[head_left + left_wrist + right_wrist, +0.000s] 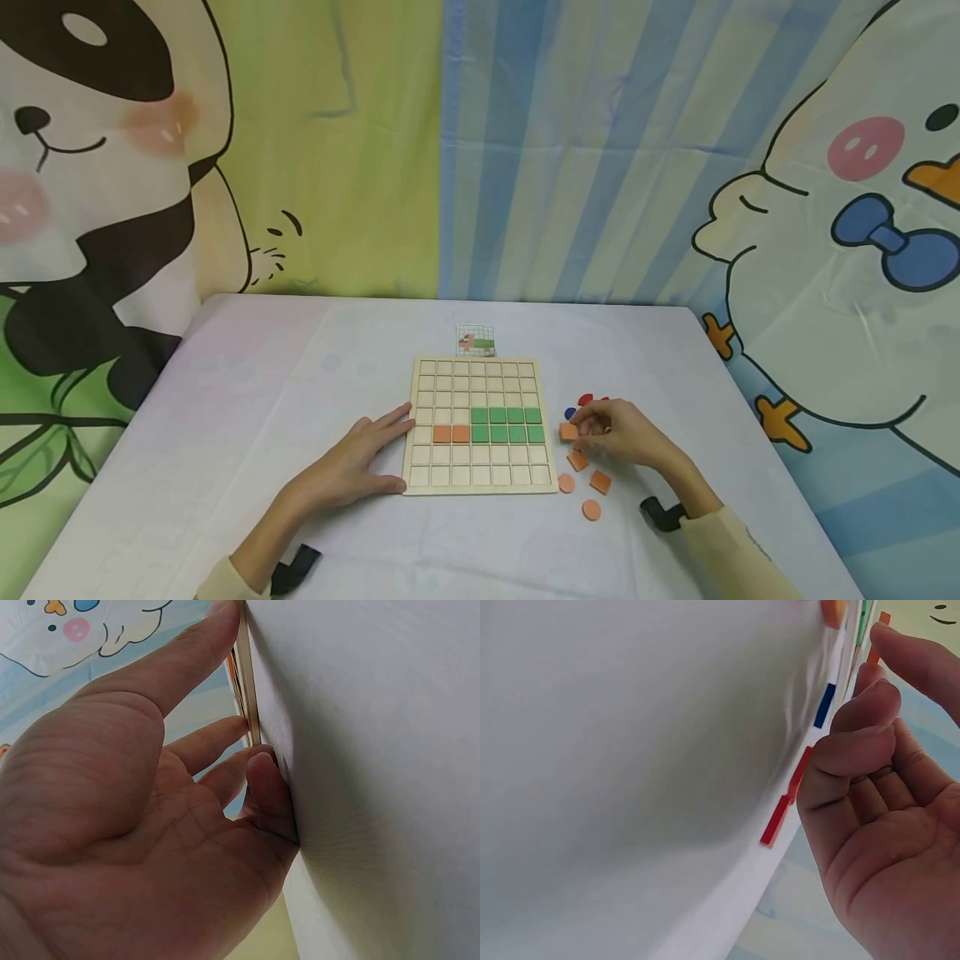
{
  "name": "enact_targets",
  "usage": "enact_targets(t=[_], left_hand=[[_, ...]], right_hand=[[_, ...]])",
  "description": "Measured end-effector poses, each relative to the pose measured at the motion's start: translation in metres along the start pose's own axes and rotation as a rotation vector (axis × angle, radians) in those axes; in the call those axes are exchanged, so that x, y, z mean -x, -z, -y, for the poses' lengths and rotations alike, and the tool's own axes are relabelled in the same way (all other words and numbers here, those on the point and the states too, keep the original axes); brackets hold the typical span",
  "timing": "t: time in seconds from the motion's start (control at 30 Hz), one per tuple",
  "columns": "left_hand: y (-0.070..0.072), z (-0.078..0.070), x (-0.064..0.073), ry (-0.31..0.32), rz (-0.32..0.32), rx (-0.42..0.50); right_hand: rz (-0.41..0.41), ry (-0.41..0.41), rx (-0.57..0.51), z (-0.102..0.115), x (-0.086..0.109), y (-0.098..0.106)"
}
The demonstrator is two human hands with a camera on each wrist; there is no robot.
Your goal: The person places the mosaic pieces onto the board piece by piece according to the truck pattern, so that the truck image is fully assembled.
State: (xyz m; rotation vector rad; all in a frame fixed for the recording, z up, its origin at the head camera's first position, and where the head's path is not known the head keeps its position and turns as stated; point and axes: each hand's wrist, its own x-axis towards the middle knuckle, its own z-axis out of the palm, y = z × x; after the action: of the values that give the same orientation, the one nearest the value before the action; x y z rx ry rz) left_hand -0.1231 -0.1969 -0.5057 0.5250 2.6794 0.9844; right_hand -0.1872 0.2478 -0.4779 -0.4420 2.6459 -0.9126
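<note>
A wooden grid board (442, 477) lies on the table, with green square tiles (507, 425) in two rows and two orange square tiles (452, 434) left of the lower row. My left hand (352, 462) rests along the board's left edge, thumb and fingers spread; the left wrist view shows the fingertips of this hand (150, 825) against the board's side. To the right of the board, my right hand (622, 433) pinches an orange square tile (568, 432) between thumb and fingertip. That tile (880, 637) stands out from the fingertips in the right wrist view.
Loose orange squares (600, 482) and orange round pieces (591, 509) lie right of the board. Red pieces (586, 400) and a blue piece (570, 413) are near my right hand. A small pattern card (476, 340) lies behind the board. Printed curtains (562, 167) hang behind the table.
</note>
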Motion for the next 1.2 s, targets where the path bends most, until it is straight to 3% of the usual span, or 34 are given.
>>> enact_targets(t=[0.43, 1.2], left_hand=[[0.000, 0.000, -0.001, -0.008, -0.004, -0.012], [0.001, -0.001, 0.001, -0.013, -0.013, -0.022]], right_hand=[[0.043, 0.087, -0.044, 0.020, -0.010, -0.003], [0.057, 0.149, -0.068, 0.067, -0.030, -0.022]])
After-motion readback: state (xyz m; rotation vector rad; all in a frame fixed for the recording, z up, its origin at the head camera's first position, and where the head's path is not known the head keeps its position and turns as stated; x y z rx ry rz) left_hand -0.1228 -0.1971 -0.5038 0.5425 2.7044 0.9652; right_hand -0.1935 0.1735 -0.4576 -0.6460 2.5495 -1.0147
